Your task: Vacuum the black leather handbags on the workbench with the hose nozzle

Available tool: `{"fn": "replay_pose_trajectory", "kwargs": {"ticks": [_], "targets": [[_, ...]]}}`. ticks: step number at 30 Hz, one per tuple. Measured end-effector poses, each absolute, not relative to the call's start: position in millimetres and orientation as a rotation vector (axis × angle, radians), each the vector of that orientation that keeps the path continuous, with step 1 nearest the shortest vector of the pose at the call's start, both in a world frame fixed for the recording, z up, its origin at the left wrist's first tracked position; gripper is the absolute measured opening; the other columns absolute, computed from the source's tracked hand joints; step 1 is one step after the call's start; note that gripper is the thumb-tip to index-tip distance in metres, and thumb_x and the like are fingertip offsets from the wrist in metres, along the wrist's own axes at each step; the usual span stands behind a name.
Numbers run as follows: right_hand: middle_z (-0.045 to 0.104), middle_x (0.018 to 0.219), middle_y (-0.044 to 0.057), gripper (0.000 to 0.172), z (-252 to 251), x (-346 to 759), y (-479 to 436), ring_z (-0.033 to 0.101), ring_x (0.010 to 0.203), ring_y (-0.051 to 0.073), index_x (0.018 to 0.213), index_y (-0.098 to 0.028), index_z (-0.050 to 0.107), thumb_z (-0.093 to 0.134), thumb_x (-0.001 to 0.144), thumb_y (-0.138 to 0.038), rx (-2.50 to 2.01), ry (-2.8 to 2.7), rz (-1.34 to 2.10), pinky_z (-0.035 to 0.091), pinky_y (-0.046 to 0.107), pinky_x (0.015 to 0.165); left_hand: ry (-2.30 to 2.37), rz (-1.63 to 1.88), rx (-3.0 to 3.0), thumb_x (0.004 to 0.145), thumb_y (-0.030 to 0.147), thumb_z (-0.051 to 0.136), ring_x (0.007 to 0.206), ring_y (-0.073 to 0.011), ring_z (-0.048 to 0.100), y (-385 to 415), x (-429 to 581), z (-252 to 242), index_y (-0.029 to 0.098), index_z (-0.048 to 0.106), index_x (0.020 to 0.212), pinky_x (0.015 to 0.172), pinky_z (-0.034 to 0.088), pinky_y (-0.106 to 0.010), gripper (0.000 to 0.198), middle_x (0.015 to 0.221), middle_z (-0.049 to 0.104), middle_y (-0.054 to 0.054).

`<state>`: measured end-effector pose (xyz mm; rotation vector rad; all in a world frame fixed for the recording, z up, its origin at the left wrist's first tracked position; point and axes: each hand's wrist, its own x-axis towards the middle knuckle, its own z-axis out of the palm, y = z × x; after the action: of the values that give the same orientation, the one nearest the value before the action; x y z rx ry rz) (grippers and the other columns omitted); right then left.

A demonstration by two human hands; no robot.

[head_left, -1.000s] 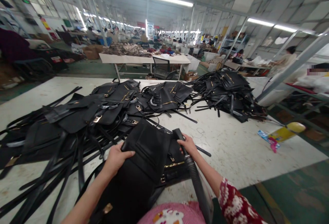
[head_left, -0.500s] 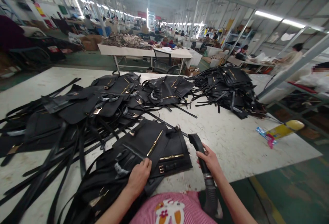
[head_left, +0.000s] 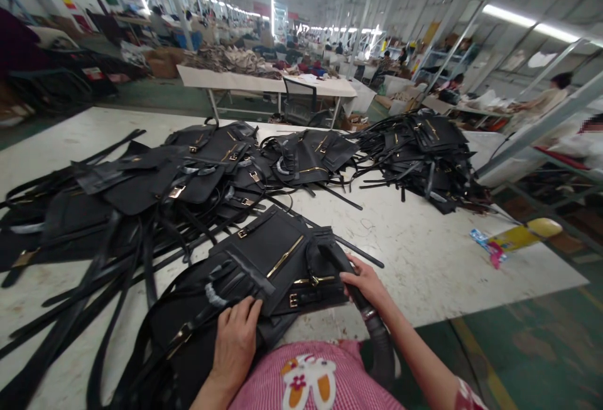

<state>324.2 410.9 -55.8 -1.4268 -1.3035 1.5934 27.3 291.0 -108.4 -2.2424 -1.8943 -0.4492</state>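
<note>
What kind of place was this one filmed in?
Most likely a bag factory's work floor: black bags with gold buckles lie heaped on a broad white worktable, people sit or stand among more worktables behind, and tube lights run in rows overhead.

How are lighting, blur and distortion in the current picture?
Head view, overhead: ceiling tubes blown white; head view, far off: workshop hazy and soft; head view, right edge: post leans, wide-angle style; head view, near: black bag loses fold detail, gold zip legible.
</note>
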Motion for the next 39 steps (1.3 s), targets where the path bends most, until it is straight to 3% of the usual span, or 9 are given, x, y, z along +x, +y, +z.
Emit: {"fn": "replay_pose_trajectory", "kwargs": {"ticks": [3,7,13,19,23,29,32,39], "targets": [[0.057,0.053,-0.004,0.066,-67.6,309.7,428.8,0.054,0.037,0.016,0.123,-0.015,0.042,0.064,0.063,-0.033,-1.416,-1.306,1.674,0.044,0.023,0.031,-1.952,-0.467,-2.169,0.077,0.004,0.038,0.093,-0.0239,0.053,279.2,18.2,-113.8,0.018,0.059,0.101,0.080,0.038,-0.041,0.035,0.103,0.060,-0.010],[0.058,0.057,-0.002,0.062,-84.7,289.8,456.6,0.056,0.039,0.017,0.118,-0.013,0.045,0.063,0.062,-0.033,-1.406,-1.323,1.726,0.046,0.025,0.032,-1.910,-0.550,-2.242,0.082,0.008,0.038,0.085,-0.0206,0.053,275.5,11.8,-122.4,0.016,0.061,0.090,0.073,0.040,-0.034,0.026,0.088,0.062,-0.008],[0.055,0.061,-0.005,0.066,-71.9,273.9,477.9,0.053,0.040,0.013,0.129,-0.018,0.034,0.060,0.069,-0.029,-1.382,-1.376,1.609,0.044,0.020,0.033,-2.002,-0.585,-2.259,0.085,0.012,0.039,0.077,-0.0172,0.052,275.2,13.7,-121.4,0.019,0.061,0.083,0.070,0.040,-0.031,0.023,0.082,0.060,-0.005],[0.064,0.073,-0.001,0.061,-47.1,255.9,420.0,0.053,0.039,0.013,0.117,-0.020,0.053,0.069,0.058,-0.020,-1.176,-1.598,2.025,0.043,0.021,0.034,-2.042,-0.651,-2.243,0.086,0.014,0.038,0.075,-0.0166,0.051,273.0,11.7,-124.0,0.018,0.058,0.077,0.071,0.041,-0.031,0.022,0.076,0.057,-0.004],[0.064,0.079,-0.001,0.063,-48.4,233.4,389.5,0.050,0.040,0.009,0.119,-0.021,0.051,0.068,0.059,-0.017,-1.030,-1.656,2.254,0.042,0.017,0.035,-2.027,-0.710,-2.258,0.086,0.013,0.036,0.070,-0.0149,0.050,271.5,9.5,-122.2,0.018,0.056,0.075,0.067,0.042,-0.028,0.024,0.071,0.054,-0.003],[0.062,0.074,-0.003,0.060,-40.1,220.1,402.1,0.050,0.042,0.009,0.121,-0.020,0.048,0.063,0.063,-0.013,-0.977,-1.645,2.028,0.040,0.015,0.035,-1.874,-0.812,-2.391,0.086,0.011,0.035,0.063,-0.0127,0.050,261.9,17.8,-109.1,0.017,0.052,0.072,0.057,0.041,-0.023,0.023,0.067,0.052,-0.002],[0.063,0.076,-0.002,0.058,-34.2,213.7,415.2,0.051,0.041,0.010,0.121,-0.021,0.048,0.064,0.065,-0.016,-0.944,-1.683,2.084,0.041,0.016,0.034,-1.783,-0.837,-2.526,0.085,0.009,0.034,0.061,-0.0120,0.050,255.6,16.6,-107.9,0.018,0.051,0.073,0.054,0.041,-0.021,0.023,0.067,0.053,-0.002],[0.061,0.071,-0.003,0.052,-39.9,178.2,428.7,0.051,0.042,0.011,0.112,-0.022,0.056,0.066,0.062,-0.019,-0.970,-1.664,2.017,0.041,0.018,0.034,-1.733,-0.865,-2.600,0.084,0.008,0.034,0.063,-0.0123,0.052,251.9,7.6,-116.3,0.018,0.051,0.077,0.058,0.043,-0.021,0.021,0.069,0.054,-0.003]]}}
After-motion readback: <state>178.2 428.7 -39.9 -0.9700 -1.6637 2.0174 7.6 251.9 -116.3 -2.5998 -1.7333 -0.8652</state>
